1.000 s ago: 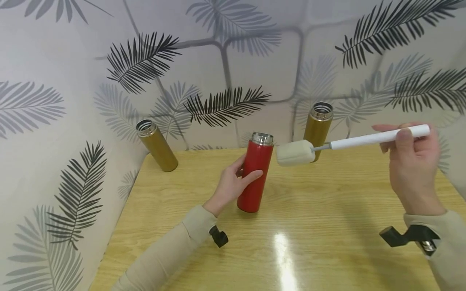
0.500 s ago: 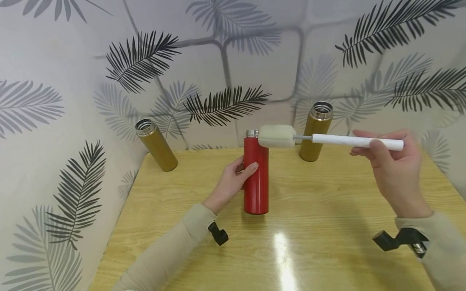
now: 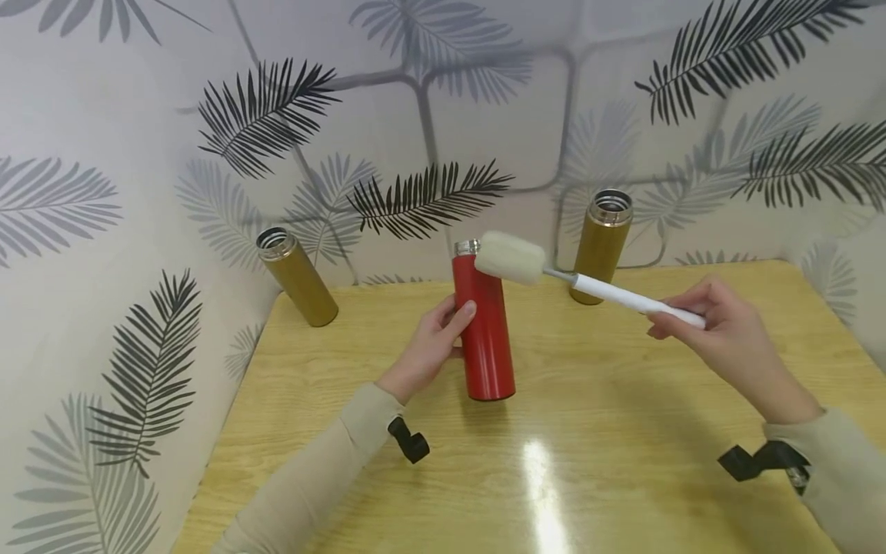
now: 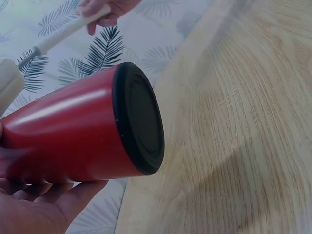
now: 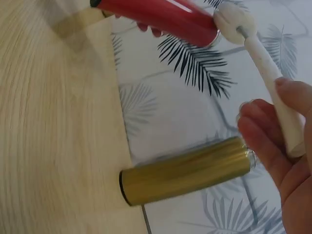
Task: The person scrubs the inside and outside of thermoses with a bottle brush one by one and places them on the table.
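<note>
My left hand (image 3: 429, 346) grips a red thermos bottle (image 3: 487, 331) around its side and holds it tilted, its top leaning left. In the left wrist view the black base (image 4: 141, 119) of the bottle hangs above the table. Between thumb and fingers, my right hand (image 3: 720, 331) pinches the white handle (image 3: 623, 296) of a sponge bottle brush. The cream sponge head (image 3: 512, 258) is beside the bottle's metal neck (image 3: 467, 247) and covers part of it. Whether sponge and bottle touch, I cannot tell; in the right wrist view the sponge (image 5: 234, 22) is at the mouth end.
Two gold thermos bottles without lids stand near the table's back edge: one on the left (image 3: 298, 277), another on the right (image 3: 602, 246) behind the brush. A wall with a leaf pattern (image 3: 484, 154) rises behind the wooden table (image 3: 374, 477).
My right hand has moved left and down, tilting the brush so the sponge points up-left beside the bottle's neck. The red bottle's top has swung left, from leaning right to leaning left.
</note>
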Demonstrator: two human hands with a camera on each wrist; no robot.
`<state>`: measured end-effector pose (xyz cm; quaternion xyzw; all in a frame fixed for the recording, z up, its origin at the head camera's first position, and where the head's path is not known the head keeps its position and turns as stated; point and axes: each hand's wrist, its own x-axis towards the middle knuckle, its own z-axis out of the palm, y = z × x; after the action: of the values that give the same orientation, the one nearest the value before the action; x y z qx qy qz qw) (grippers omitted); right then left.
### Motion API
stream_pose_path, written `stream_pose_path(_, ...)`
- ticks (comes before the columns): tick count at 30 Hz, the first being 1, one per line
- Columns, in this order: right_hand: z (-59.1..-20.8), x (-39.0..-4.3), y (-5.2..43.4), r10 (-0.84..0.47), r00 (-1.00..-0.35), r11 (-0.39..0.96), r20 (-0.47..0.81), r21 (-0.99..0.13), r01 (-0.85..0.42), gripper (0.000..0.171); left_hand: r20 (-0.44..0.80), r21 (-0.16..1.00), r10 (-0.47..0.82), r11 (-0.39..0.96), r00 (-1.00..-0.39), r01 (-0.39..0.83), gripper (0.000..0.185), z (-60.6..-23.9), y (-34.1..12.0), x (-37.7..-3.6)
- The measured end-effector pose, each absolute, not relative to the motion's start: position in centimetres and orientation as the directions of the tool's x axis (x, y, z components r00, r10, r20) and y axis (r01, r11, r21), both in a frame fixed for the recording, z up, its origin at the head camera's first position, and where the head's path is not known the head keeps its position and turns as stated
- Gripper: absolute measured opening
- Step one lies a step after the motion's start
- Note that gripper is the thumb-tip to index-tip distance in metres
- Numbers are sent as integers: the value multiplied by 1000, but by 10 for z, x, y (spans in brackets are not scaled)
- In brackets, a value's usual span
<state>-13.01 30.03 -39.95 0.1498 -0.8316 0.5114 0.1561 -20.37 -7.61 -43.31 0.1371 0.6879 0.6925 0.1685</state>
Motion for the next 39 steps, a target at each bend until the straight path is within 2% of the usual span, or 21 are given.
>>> stream_pose_path(2, -404, -133, 303, -121, -894, 574, 432, -704, -418, 29, -50, 999, 429, 8, -902, -52, 51, -431, -76, -204)
stream_pose_path(5, -412, -139, 306, -216, -850, 673, 480, -558, -486, 37, -68, 997, 444, 13, -893, -70, 51, -430, -76, -204)
stream_pose_path(7, -418, -142, 306, -296, -807, 679, 511, -482, -554, 41, -80, 997, 454, 16, -887, -81, 53, -431, -75, -204)
stream_pose_path(10, -422, -145, 302, -377, -761, 655, 527, -429, -622, 40, -88, 996, 469, 18, -879, -90, 54, -432, -73, -203)
stream_pose_path(20, -417, -152, 288, -374, -749, 648, 547, -424, -633, 19, -78, 997, 464, 9, -882, -83, 56, -433, -69, -202)
stream_pose_path(30, -421, -158, 288, -423, -750, 636, 508, -423, -645, 20, -112, 991, 483, -9, -868, -133, 55, -429, -67, -202)
stream_pose_path(39, -429, -159, 286, -500, -762, 568, 411, -509, -647, 15, -106, 977, 488, -109, -867, -181, 49, -434, -68, -207)
